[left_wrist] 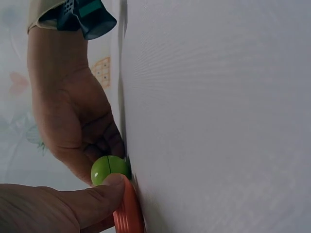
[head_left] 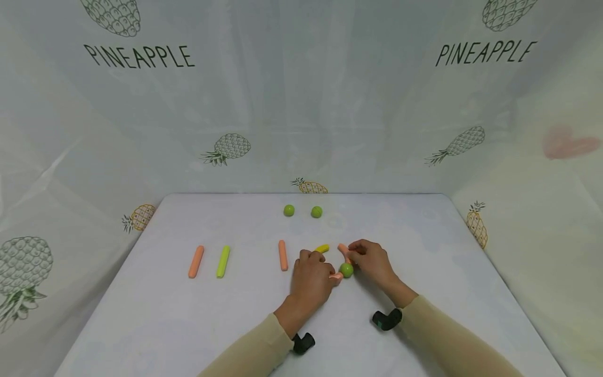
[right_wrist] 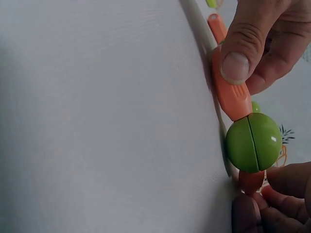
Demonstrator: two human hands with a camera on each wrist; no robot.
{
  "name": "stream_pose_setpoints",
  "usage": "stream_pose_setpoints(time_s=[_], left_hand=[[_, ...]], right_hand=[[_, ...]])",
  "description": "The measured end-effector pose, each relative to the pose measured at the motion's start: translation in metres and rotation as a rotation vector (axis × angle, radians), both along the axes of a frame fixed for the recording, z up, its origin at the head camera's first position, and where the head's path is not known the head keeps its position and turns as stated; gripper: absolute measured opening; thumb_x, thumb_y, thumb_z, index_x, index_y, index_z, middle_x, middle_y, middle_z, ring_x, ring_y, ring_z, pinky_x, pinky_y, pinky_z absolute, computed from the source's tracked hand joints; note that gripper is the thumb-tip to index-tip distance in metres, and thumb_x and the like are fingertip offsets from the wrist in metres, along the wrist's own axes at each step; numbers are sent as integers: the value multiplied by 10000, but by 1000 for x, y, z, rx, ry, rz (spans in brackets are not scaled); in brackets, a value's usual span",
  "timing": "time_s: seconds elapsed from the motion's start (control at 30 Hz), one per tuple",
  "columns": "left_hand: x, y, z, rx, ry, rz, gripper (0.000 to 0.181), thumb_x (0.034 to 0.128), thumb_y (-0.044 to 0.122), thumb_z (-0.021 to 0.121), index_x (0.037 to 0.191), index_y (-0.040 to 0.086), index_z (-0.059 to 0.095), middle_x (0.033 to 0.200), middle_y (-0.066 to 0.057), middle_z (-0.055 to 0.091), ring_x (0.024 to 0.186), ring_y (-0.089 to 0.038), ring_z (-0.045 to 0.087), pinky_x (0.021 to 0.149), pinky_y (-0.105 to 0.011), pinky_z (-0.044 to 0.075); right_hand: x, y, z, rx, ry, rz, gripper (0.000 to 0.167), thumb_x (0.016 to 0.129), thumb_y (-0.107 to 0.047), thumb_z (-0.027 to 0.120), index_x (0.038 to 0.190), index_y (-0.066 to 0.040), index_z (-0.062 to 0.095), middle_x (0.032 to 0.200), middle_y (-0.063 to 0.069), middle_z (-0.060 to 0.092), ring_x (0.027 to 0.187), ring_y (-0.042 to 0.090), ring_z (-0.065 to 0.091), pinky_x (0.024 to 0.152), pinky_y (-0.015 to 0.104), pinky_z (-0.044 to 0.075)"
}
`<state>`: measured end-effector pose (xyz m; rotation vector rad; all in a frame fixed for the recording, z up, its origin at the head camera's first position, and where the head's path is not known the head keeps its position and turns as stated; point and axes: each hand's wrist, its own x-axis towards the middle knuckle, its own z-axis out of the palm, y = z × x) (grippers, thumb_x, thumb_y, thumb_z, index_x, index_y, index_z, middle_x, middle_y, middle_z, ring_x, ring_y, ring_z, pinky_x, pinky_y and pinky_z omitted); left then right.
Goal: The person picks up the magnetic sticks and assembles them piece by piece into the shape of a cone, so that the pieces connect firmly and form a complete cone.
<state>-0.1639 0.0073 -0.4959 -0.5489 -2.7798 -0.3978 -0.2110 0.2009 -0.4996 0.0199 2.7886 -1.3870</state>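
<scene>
Two bare hands meet over a white table (head_left: 141,324), one on each side of a green ball (head_left: 346,270). The left hand (head_left: 311,277) pinches a ridged orange stick (left_wrist: 128,208) between thumb and fingers, and the stick's end touches the ball. The right hand (head_left: 374,263) pinches a second orange stick (head_left: 343,248), which meets the ball on the side away from the person. A yellow stick (head_left: 322,248) lies just beyond the left hand, partly hidden by it. Farther left lie a third orange stick (head_left: 283,255), then a lime stick (head_left: 223,262) and a fourth orange stick (head_left: 196,262) near each other. Two more green balls (head_left: 316,212) sit apart near the far edge. Behind hangs a pale curtain (head_left: 301,94) printed with pineapples.
</scene>
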Motion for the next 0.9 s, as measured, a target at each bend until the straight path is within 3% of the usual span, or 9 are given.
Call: stream_pose_setpoints(time_s=[0.1, 0.37, 0.6, 0.7, 0.9], left_hand=[[0, -1, 0, -7, 0, 2, 225, 841, 478, 864, 867, 255, 853, 1020, -10, 729, 1016, -268, 567, 783, -392, 517], [0, -3, 0, -13, -6, 1, 226, 833, 471, 875, 880, 251, 856, 1028, -7, 723, 1006, -258, 569, 804, -362, 524], [-1, -6, -2, -4, -2, -13, 226, 829, 461, 885, 902, 249, 860, 1025, -4, 728, 1003, -253, 564, 820, -357, 519], [-3, -8, -2, 8, -24, -17, 251, 853, 487, 858, 915, 244, 864, 1015, 15, 736, 1011, -234, 563, 846, -347, 502], [-10, -13, 0, 114, -86, -20, 261, 929, 453, 794, 924, 204, 872, 1012, 36, 790, 1030, -236, 594, 899, -344, 486]], right_hand=[[4, 3, -1, -26, -8, 21, 279, 1019, -233, 711, 1215, -35, 736, 1137, 119, 778, 866, 167, 707, 724, 300, 563], [26, 9, -4, -60, 16, 105, 312, 1005, -281, 744, 1272, -120, 737, 1275, 87, 736, 1151, 283, 698, 852, 338, 559], [31, 9, -11, -2, 131, 210, 328, 901, -179, 853, 1211, -124, 761, 1314, 78, 664, 1144, 254, 670, 940, 347, 575], [31, 8, -11, 25, 168, 232, 297, 894, -171, 857, 1175, -123, 774, 1291, 80, 655, 1124, 256, 663, 923, 356, 575], [33, 8, -9, 26, 181, 238, 281, 907, -169, 845, 1171, -104, 772, 1280, 87, 654, 1106, 263, 664, 904, 340, 574]])
